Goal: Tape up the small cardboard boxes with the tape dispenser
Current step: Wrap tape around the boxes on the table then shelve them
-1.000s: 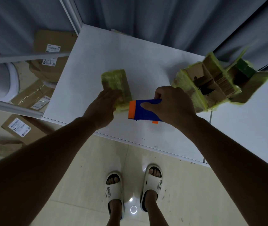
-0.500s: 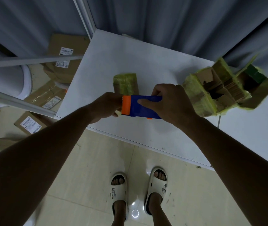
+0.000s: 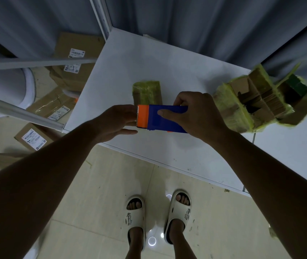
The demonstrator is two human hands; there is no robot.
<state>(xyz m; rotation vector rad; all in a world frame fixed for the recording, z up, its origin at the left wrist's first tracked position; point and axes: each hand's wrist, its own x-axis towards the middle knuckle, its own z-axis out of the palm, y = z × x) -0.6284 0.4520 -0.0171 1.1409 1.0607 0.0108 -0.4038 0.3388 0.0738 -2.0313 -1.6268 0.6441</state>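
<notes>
The right hand (image 3: 195, 116) clamps the tape dispenser (image 3: 163, 118) from its three o'clock end, thumb lying flat along the blue body and the other fingers curled over the far edge. The dispenser is held level above the white table (image 3: 149, 58), its orange head with the toothed cutter pointing to nine o'clock.

The left hand (image 3: 116, 121) sits right at that orange end, at nine o'clock from the dispenser. Its fingers are stretched out and relaxed, not wrapped round anything; the upper ones reach behind the cutter and the lowest one runs just under the orange head. Whether the fingertips touch tape cannot be told.

The small box (image 3: 147, 92), wrapped in yellow-green tape, lies on the table at twelve o'clock from the dispenser's orange end, just beyond both hands and partly hidden by the dispenser. Neither hand rests on it.

At two o'clock from the right hand, near the table's far right edge, stands a pile of boxes (image 3: 257, 101) with yellow-green tape on their sides and several flaps open.

On the floor at nine to ten o'clock lie brown parcels (image 3: 74, 58) with white labels. At six o'clock, the person's feet stand in white slippers (image 3: 135, 214) on pale tiles.
</notes>
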